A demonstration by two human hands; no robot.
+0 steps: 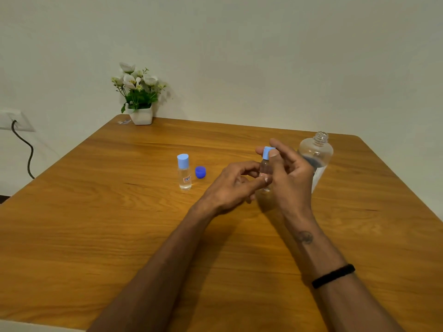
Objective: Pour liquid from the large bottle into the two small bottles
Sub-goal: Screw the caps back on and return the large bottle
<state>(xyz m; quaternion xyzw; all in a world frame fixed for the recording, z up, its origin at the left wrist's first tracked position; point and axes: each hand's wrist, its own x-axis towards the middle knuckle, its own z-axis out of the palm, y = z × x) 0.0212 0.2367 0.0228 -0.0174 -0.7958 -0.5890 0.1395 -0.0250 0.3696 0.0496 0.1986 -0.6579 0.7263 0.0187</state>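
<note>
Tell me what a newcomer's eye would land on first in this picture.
First, the two hands at the table's middle right: the left hand steadies a small bottle while the right hand pinches its light blue cap. Just behind them stands the large bottle, clear and uncapped. To the left stand a second small bottle, capped, and a loose dark blue cap beside it, with a flower pot at the far edge.

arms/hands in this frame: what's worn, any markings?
Both forearms are bare, with no sleeves in view and no gloves. The right forearm has a thin black band around it, well below the wrist, and a small dark round tattoo nearer the right hand. The left hand and forearm show nothing worn and no marks. No rings or watch visible.
</note>
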